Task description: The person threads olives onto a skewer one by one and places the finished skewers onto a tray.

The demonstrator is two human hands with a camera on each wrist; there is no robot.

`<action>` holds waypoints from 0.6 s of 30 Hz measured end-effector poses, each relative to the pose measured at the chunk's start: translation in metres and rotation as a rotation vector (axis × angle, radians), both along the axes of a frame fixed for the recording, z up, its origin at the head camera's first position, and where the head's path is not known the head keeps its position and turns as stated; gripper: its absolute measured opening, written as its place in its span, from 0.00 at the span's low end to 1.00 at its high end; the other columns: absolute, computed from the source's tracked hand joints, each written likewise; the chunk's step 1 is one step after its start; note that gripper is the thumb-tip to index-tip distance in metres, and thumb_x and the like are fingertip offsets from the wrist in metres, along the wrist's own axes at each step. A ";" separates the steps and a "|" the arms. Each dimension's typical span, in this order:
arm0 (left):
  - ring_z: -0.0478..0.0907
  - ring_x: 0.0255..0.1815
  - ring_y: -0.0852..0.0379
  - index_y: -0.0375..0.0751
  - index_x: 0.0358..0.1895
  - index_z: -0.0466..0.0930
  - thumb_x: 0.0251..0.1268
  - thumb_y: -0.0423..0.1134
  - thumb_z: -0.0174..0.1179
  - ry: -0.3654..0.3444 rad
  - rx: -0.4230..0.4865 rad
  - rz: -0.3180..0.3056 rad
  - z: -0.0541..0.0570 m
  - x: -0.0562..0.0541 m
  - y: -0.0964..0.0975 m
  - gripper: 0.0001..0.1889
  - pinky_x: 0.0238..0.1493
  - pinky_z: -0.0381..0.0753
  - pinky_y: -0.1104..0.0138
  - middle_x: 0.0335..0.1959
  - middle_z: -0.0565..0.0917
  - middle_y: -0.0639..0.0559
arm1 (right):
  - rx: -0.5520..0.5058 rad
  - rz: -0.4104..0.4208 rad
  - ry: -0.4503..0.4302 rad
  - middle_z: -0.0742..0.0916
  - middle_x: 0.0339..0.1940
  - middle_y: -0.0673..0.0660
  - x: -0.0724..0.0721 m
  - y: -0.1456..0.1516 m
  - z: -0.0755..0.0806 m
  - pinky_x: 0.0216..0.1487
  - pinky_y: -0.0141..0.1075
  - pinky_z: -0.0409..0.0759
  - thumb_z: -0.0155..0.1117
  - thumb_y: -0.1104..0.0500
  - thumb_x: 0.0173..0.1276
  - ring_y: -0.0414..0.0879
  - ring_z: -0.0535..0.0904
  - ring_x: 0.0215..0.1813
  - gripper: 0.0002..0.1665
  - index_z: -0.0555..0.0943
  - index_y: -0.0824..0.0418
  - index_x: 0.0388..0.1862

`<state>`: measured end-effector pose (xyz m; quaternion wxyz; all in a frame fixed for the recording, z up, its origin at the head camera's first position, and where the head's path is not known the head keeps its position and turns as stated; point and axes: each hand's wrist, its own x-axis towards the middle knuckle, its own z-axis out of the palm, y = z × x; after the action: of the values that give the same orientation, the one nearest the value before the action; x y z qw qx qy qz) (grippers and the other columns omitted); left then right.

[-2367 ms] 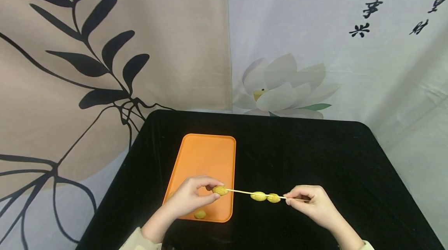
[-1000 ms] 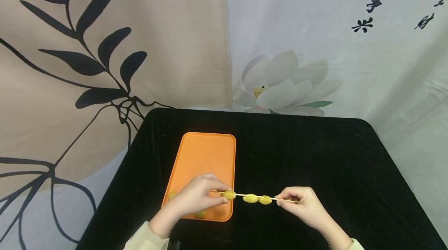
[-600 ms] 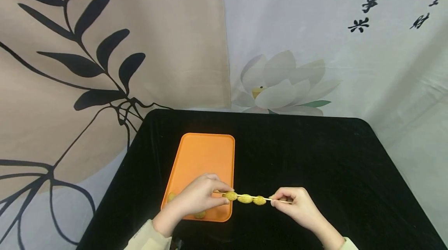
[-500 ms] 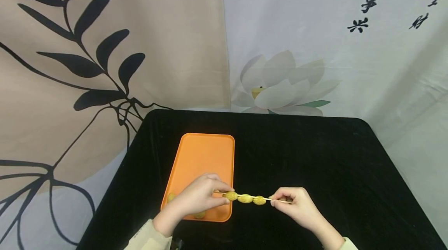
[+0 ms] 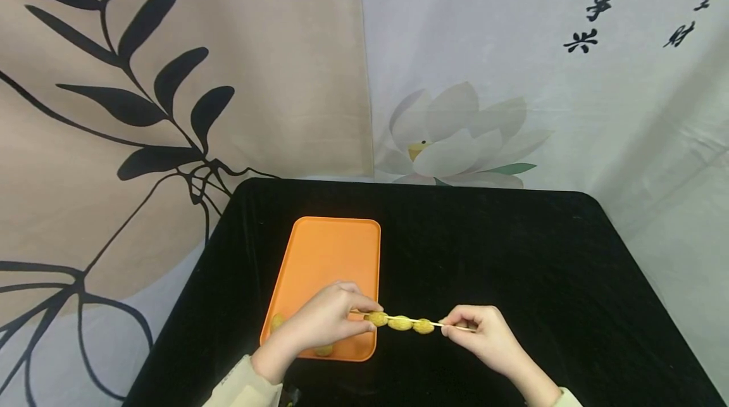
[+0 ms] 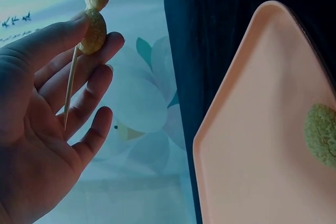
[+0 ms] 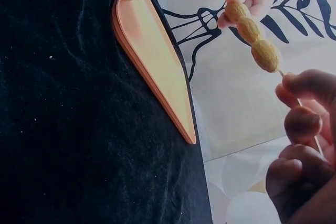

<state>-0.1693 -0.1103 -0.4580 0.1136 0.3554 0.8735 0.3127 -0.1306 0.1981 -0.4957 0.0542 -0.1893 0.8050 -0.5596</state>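
Observation:
Three wrinkled yellow oval fruits (image 5: 400, 323) sit close together in a row on a thin wooden skewer (image 5: 437, 325), held level above the table. My left hand (image 5: 324, 318) pinches the leftmost fruit (image 6: 93, 32) between thumb and fingers. Past that fruit, the skewer's pointed tip (image 6: 70, 87) sticks out in front of the palm in the left wrist view. My right hand (image 5: 481, 334) pinches the skewer's other end close to the rightmost fruit (image 7: 265, 56), with its fingers curled. Behind the left hand lies an orange tray (image 5: 336, 249).
Two more wrinkled fruits lie on the tray, one by its left edge (image 5: 276, 321) and one near its front (image 5: 323, 350), partly covered by the left hand. A black cloth (image 5: 484, 249) covers the table. Printed curtains (image 5: 296, 78) hang behind it.
The leftmost fruit has slid from the skewer's tip toward the others, so the tip now shows beyond it. The gaps between the three fruits have closed. Both hands have drawn closer together.

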 end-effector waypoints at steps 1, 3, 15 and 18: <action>0.70 0.32 0.68 0.52 0.46 0.87 0.59 0.44 0.69 0.001 0.000 -0.001 0.000 0.000 0.000 0.12 0.36 0.71 0.71 0.31 0.78 0.71 | 0.000 -0.003 -0.004 0.80 0.21 0.44 0.000 0.000 0.000 0.16 0.28 0.67 0.68 0.67 0.61 0.31 0.66 0.19 0.06 0.85 0.55 0.29; 0.70 0.32 0.68 0.52 0.46 0.87 0.59 0.43 0.69 0.002 0.000 -0.002 -0.001 0.000 0.000 0.12 0.36 0.71 0.71 0.31 0.78 0.71 | -0.004 0.001 -0.004 0.80 0.21 0.44 0.000 -0.001 0.000 0.16 0.28 0.67 0.68 0.66 0.61 0.31 0.66 0.19 0.06 0.85 0.55 0.30; 0.75 0.43 0.64 0.51 0.53 0.84 0.58 0.47 0.69 -0.029 -0.016 0.060 0.005 -0.005 -0.008 0.19 0.45 0.75 0.65 0.43 0.83 0.66 | 0.041 -0.019 0.009 0.83 0.23 0.46 -0.005 0.008 -0.002 0.17 0.31 0.72 0.68 0.64 0.62 0.33 0.71 0.20 0.05 0.85 0.54 0.31; 0.75 0.48 0.62 0.52 0.56 0.82 0.57 0.48 0.70 -0.027 -0.035 0.097 0.006 -0.007 -0.018 0.21 0.49 0.76 0.61 0.48 0.82 0.65 | 0.062 -0.070 0.013 0.83 0.24 0.46 -0.006 0.012 -0.002 0.17 0.31 0.71 0.69 0.65 0.61 0.34 0.70 0.19 0.05 0.85 0.55 0.31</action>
<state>-0.1767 -0.1282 -0.4521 0.1166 0.3065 0.8934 0.3072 -0.1367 0.2105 -0.4972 0.0353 -0.1631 0.8283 -0.5349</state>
